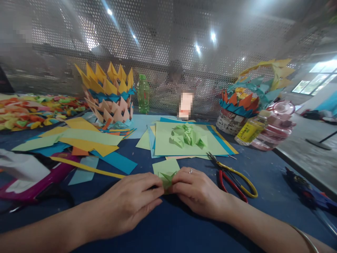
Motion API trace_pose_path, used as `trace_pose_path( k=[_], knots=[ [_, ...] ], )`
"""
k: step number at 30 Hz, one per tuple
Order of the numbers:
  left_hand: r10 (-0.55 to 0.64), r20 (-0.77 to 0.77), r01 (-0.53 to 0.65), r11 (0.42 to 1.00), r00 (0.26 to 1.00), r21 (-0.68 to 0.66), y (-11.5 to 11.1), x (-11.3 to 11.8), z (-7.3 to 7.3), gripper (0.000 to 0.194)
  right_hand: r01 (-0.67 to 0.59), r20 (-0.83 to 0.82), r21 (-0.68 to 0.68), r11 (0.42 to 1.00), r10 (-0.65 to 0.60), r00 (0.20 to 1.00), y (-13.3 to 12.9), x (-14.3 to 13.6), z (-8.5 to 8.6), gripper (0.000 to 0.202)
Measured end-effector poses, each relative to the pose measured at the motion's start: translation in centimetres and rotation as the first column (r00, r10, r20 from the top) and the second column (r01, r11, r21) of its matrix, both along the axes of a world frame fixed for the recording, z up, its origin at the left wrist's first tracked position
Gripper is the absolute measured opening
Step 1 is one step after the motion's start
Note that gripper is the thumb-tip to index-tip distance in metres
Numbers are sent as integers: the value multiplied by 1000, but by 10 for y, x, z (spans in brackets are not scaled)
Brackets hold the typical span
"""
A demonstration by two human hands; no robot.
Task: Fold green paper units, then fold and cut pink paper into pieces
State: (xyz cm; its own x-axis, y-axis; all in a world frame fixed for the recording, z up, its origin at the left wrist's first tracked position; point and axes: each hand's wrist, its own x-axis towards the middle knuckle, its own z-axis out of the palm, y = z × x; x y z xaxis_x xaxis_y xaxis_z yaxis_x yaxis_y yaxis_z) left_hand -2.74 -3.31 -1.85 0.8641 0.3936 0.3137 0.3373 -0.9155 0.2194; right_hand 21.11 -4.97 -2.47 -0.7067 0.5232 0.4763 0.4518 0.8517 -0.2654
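Between my two hands is a small piece of folded light green paper [166,180], its pointed flaps standing up. My left hand [134,196] pinches its left side, fingers closed. At its right side my right hand [196,191], with a ring on one finger, is also closed on the paper. A flat light green paper square [166,165] lies just behind. Farther back, several folded green paper pieces [188,135] rest on a stack of coloured sheets [163,140]. The fingertips hide part of the paper.
Needle-nose pliers [231,175] lie right of my right hand. A purple tool [52,175] and paper strips [89,140] lie left. Folded-paper baskets [110,102] [237,109], a green bottle [143,95], a yellow-labelled bottle [250,130] and a pink jug [279,126] stand behind.
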Motion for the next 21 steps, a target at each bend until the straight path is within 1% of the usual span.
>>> trace_pose_path(
  k=[4,7,10,13,18,21],
  knots=[
    [-8,-31,8,1000,999,-19,-1,0,1,16,-5,-11,2,1000,5,1000,0,0,-1,29],
    [-2,-48,2,1000,999,-13,-2,-1,1,17,-7,0,29,1000,7,1000,0,0,-1,27],
    [3,-48,-3,1000,999,5,-3,0,2,17,-5,32,71,997,2,999,-1,0,0,26],
    [-3,-13,3,999,1000,36,-4,2,3,18,-7,70,94,996,0,998,-1,1,1,26],
    [-2,-73,5,999,997,40,-5,4,4,13,-35,137,145,989,15,990,0,3,-1,21],
    [-3,-56,7,998,998,66,-7,4,3,15,-28,141,165,986,5,990,0,3,-3,21]
  ],
)
